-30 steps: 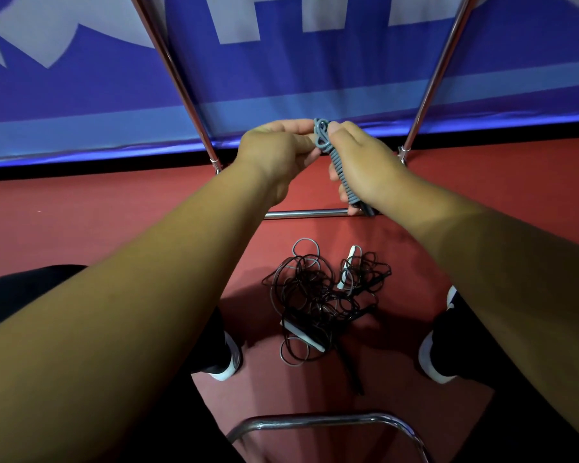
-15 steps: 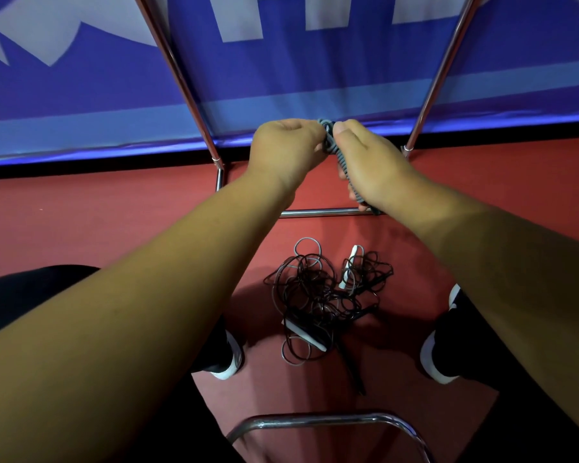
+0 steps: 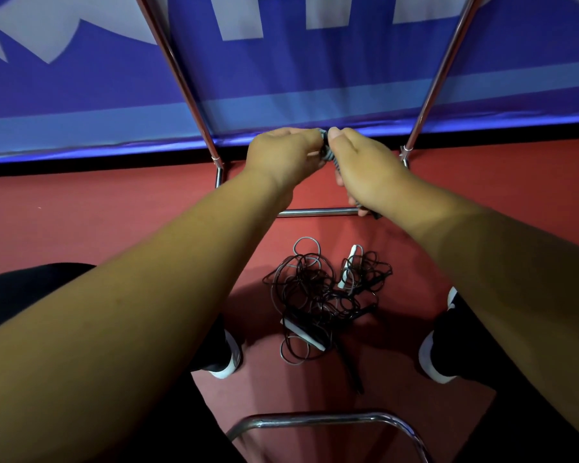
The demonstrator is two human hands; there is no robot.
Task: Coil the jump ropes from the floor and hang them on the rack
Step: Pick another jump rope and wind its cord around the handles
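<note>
A curved chrome bar (image 3: 315,421) is nearest, below the tangle of ropes (image 3: 315,295). Two shoes (image 3: 228,360) sit on the red floor (image 3: 81,212), one at each side of the tangle. The tangle is a loose heap of thin black and grey cord. How many ropes are in it cannot be told. Two white handles show in it: one (image 3: 303,333) at its near edge, one (image 3: 348,267) at its far right. A black handle (image 3: 351,372) sticks out towards the chrome bar.

Beyond the tangle a low crossbar (image 3: 315,212) of the rack lies level. Above and past it, both hands meet on one grey coiled rope (image 3: 328,156). The left hand (image 3: 281,155) pinches the top of the bundle. The right hand (image 3: 365,165) is curled round its length. The bundle's long axis slants from the fingertips down and right, and its lower end pokes out near the crossbar.

Farther still, two chrome uprights (image 3: 181,85) rise and spread apart in front of a blue banner (image 3: 315,78).
</note>
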